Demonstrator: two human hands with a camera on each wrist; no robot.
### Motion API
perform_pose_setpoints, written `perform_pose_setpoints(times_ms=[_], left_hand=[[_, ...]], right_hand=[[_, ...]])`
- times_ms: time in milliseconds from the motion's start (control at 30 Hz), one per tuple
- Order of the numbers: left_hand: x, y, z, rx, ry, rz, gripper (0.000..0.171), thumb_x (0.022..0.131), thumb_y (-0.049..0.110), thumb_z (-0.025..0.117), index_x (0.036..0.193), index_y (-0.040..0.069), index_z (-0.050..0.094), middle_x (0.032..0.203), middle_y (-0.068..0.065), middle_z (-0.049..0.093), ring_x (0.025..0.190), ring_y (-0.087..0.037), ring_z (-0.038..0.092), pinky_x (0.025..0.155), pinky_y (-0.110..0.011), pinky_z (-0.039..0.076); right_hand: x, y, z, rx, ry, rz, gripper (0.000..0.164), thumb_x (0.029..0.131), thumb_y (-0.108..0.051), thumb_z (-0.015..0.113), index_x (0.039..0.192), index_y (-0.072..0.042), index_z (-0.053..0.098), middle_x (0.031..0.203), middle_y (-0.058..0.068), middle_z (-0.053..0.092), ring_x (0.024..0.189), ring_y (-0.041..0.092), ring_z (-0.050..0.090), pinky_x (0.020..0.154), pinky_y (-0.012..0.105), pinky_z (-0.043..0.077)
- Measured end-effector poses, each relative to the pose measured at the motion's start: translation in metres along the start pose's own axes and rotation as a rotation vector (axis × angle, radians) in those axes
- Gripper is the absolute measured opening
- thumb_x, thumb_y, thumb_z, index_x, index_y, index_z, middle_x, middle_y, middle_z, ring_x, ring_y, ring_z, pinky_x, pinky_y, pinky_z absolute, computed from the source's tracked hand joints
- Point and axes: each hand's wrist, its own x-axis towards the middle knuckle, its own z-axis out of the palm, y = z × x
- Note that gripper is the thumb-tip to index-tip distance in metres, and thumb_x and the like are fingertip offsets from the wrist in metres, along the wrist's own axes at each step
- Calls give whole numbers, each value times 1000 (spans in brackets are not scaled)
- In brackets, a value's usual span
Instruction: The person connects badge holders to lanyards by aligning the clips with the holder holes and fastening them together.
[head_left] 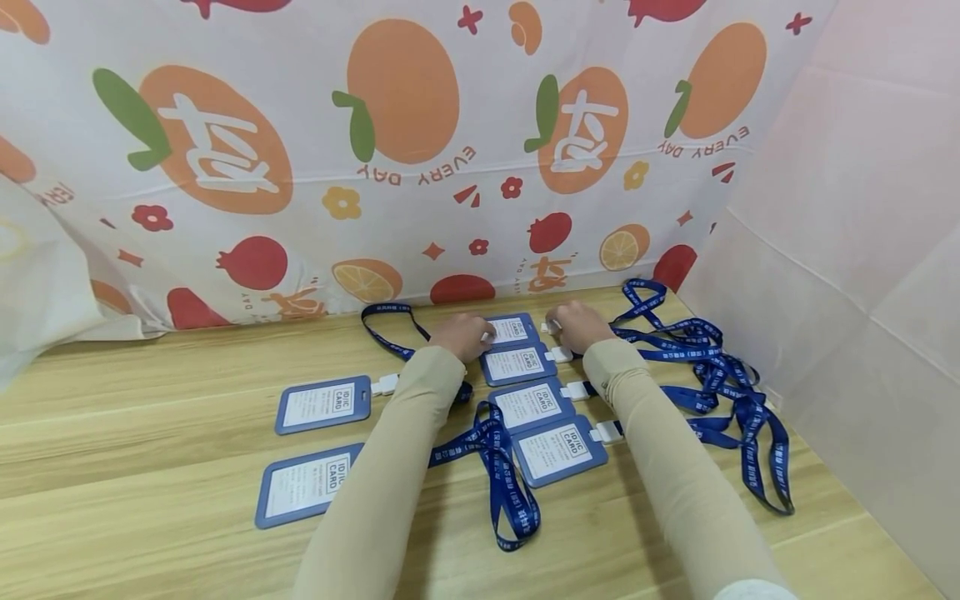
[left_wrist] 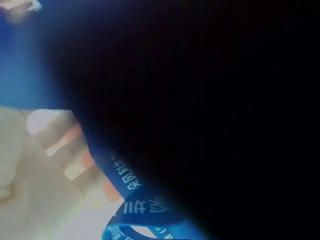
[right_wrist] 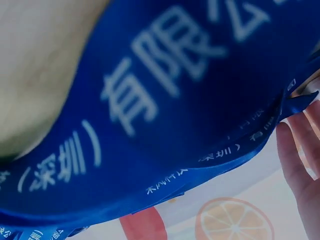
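Four badges [head_left: 527, 404] in column on table [head_left: 172, 433]; two other badges [head_left: 322, 405] left; lanyard bundle [head_left: 491, 437] between (close beside column); lanyard heap [head_left: 746, 410] right; curtain [head_left: 420, 221] behind table.

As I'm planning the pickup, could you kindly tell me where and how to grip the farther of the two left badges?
Probably pinch the farther badge by its left edge, coming from the left: it lies flat, that edge free, white clip opposite.
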Motion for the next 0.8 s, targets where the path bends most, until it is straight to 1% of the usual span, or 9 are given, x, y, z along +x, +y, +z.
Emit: perform_pose_setpoints(times_ms=[167,300,433,600,800], left_hand=[[-3,4,-2,0,-2,-9,33,98,13,69,132,12,70,141,-11,59,124,-27,55,110,-44,43],[-3,5,0,9,21,-5,31,96,14,72,127,12,72,136,-12,62,118,-27,57,107,-43,45],[-2,2,4,-7,47,-9,30,97,12,70,127,11,72,132,-11,65,114,-26,59,106,-43,46],[-2,3,3,-31,38,-27,31,98,11,68,129,11,71,134,-11,65,114,-26,59,107,-43,46],[-4,6,3,-46,26,-37,30,99,8,65,129,10,71,135,-11,64,116,-26,59,106,-44,46]], right_hand=[[1,0,1,-16,13,-25,28,87,6,73,114,-2,75,112,13,73,105,29,68,92,41,55],[2,0,3,-16,13,-39,28,88,5,72,115,-2,75,113,14,73,107,30,68,94,41,55],[3,-2,1,-19,12,-57,30,87,5,74,116,0,75,114,15,73,107,30,68,95,40,54],[3,-3,-2,-13,7,-83,31,86,7,75,116,0,75,115,15,73,107,30,69,94,39,55],[3,0,0,-3,-3,-98,32,85,9,74,116,0,75,117,15,72,109,31,68,95,39,55]])
